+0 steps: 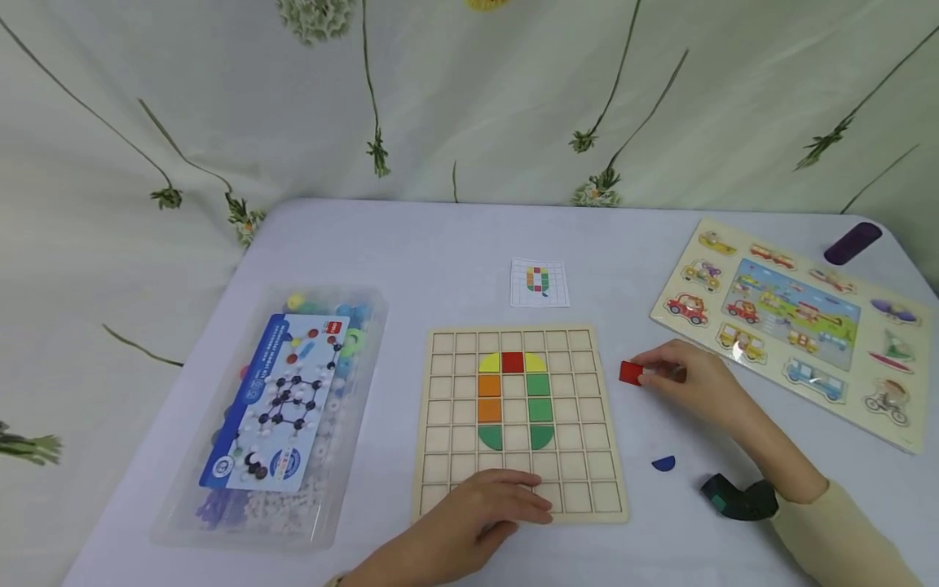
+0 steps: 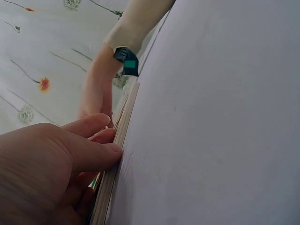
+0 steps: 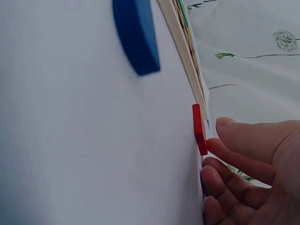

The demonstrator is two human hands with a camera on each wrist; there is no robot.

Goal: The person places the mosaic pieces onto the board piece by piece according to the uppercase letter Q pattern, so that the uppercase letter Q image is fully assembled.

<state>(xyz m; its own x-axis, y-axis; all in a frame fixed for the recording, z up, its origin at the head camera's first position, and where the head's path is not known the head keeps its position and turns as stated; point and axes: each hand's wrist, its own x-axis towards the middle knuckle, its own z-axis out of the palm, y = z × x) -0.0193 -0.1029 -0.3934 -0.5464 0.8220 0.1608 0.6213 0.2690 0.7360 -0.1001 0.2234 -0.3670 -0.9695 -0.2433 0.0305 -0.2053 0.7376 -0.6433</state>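
Note:
My right hand (image 1: 685, 379) is at a red square block (image 1: 631, 373) on the table, right of the wooden grid board (image 1: 614, 489). In the right wrist view an index fingertip touches the block's edge, while the thumb stands apart from it. My left hand (image 1: 477, 522) rests on the board's near edge, thumb against the side and relaxed fingers over the top. Yellow, red, orange and green pieces (image 1: 539, 384) sit in the grid as a ring. Nearer me on the right lies a blue half-round piece (image 1: 663, 464).
Behind the board is a small pattern card (image 1: 559, 285). A clear box (image 1: 323, 522) of molecule model parts stands on the left. At the right lie a vehicle puzzle board (image 1: 722, 346) and a dark purple oblong thing (image 1: 853, 244). My right wrist wears a black band (image 1: 741, 499).

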